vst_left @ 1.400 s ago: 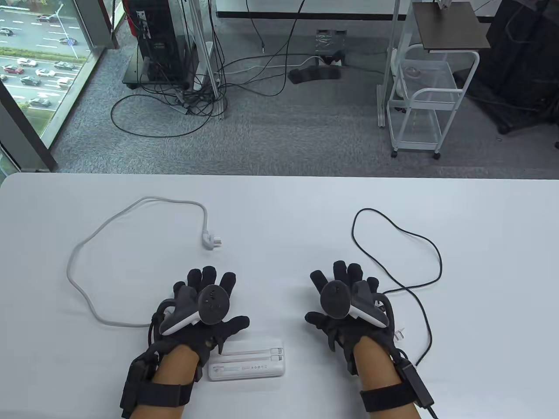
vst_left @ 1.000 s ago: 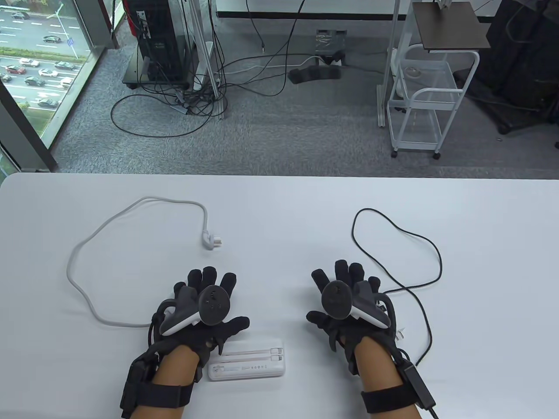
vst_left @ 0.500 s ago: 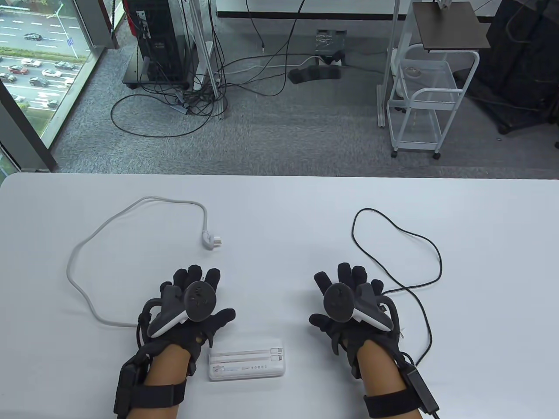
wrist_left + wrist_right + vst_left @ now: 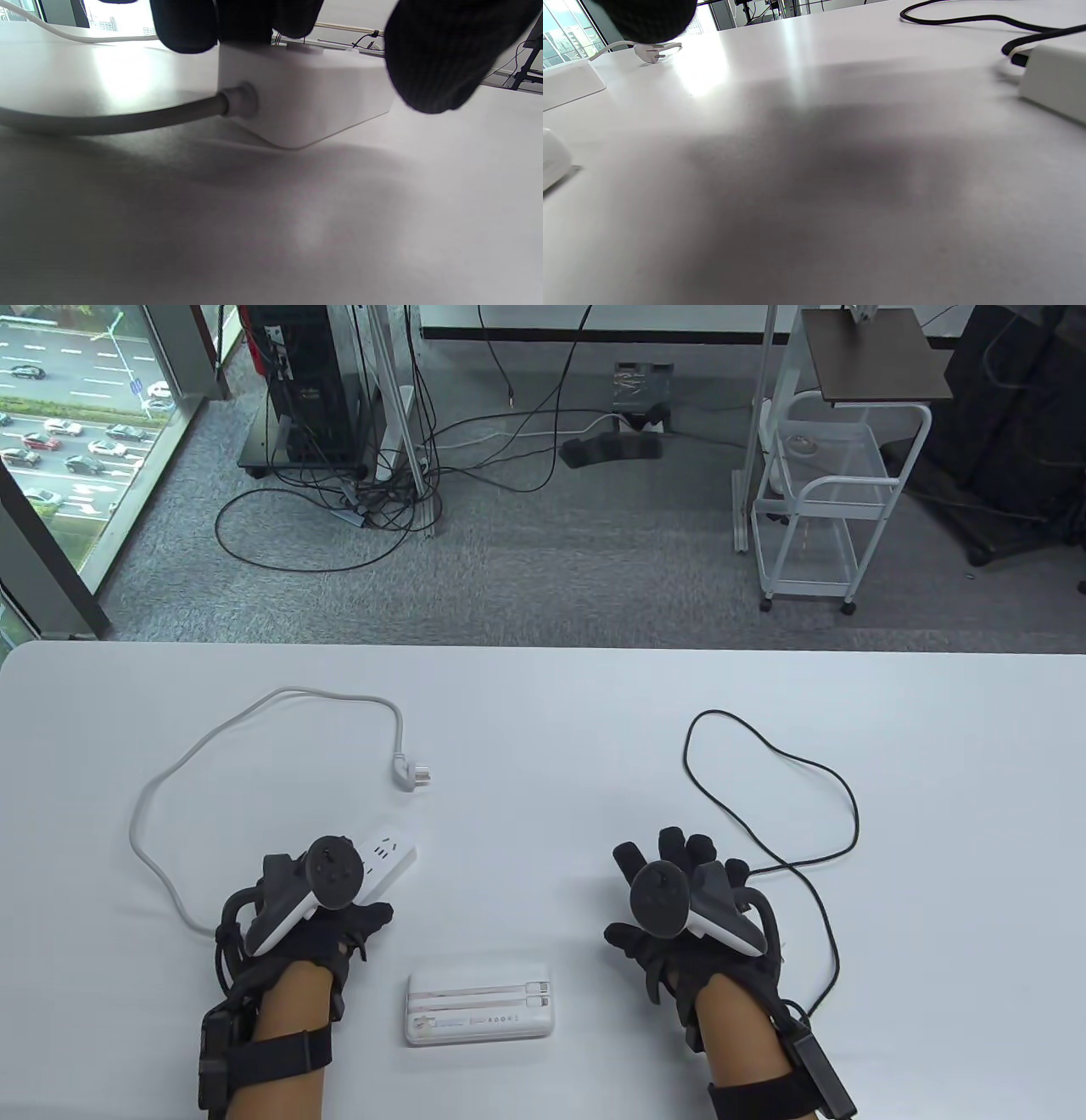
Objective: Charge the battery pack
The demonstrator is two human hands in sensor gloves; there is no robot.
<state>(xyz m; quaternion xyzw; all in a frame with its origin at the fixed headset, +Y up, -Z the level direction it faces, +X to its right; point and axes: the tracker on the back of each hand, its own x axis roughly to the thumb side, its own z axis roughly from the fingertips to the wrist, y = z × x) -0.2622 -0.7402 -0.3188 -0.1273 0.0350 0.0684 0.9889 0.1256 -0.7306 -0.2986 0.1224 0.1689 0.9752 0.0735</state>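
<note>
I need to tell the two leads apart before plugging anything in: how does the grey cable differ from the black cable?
The grey cable is thick and pale; the black cable is thin and dark. The grey one lies on the table's left and ends in a bare plug; the black one loops on the right, its ends hidden by the right hand. Both lie slack on the table.

Daylight from the window at left glares off the table (image 4: 704,72); both wrist views are soft, with blurred, shadowed foregrounds.

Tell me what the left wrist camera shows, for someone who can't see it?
Black-gloved fingers of the left hand rest on the near end of a white plastic power strip lying on the white table. Its thick grey cord runs off to the left.
</note>
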